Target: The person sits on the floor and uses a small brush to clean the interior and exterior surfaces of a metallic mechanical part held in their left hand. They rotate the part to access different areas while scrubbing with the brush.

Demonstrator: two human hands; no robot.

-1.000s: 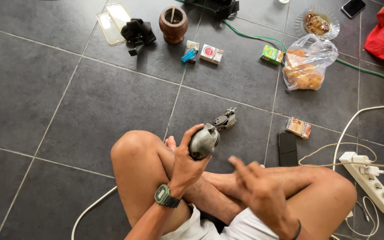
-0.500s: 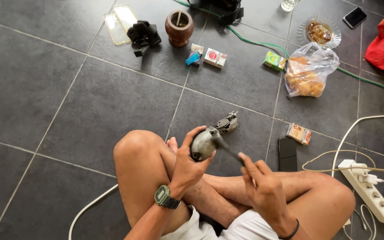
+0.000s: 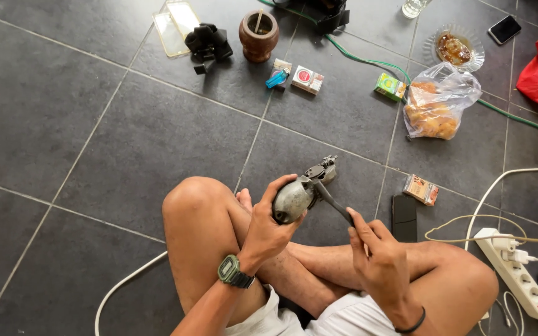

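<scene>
Head view: right hand (image 3: 378,264) now lower, dark tool (image 3: 334,203) against grey motor (image 3: 294,198).

Wide bare tile (image 3: 63,124) lay open to the left. Ahead, a wooden cup (image 3: 258,35), a lighter (image 3: 276,79) and small boxes (image 3: 307,79) crowded the floor. On the right, a snack bag (image 3: 438,102), a power strip (image 3: 517,272) and white cables (image 3: 499,180) blocked the way.
</scene>
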